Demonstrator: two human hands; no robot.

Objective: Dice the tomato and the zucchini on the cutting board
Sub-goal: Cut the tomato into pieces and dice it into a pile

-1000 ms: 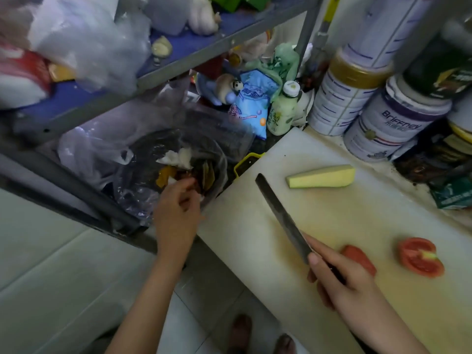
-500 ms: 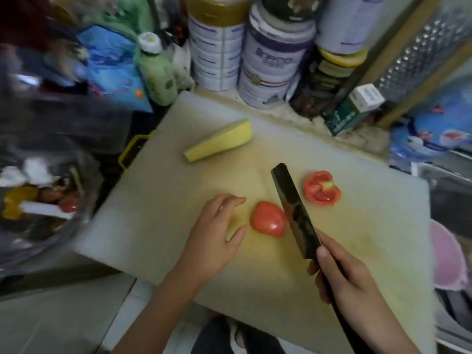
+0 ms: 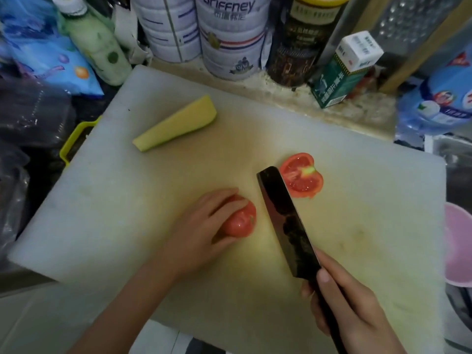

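The left hand (image 3: 204,226) grips a tomato half (image 3: 242,221); the right hand (image 3: 350,302) holds the knife (image 3: 286,221).
Left fingers curl over the dome-up half, thumb at its near side; right fingers wrap the handle, with the blade just right of that half. The other tomato half (image 3: 301,176) lies cut-face-up beyond the blade, and the zucchini wedge (image 3: 176,123) lies far left on the cutting board (image 3: 102,200).

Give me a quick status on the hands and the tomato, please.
Left hand holds red cut-side-down tomato half. Right hand grips dark broad-bladed cleaver, blade just beside it. Nothing between them.
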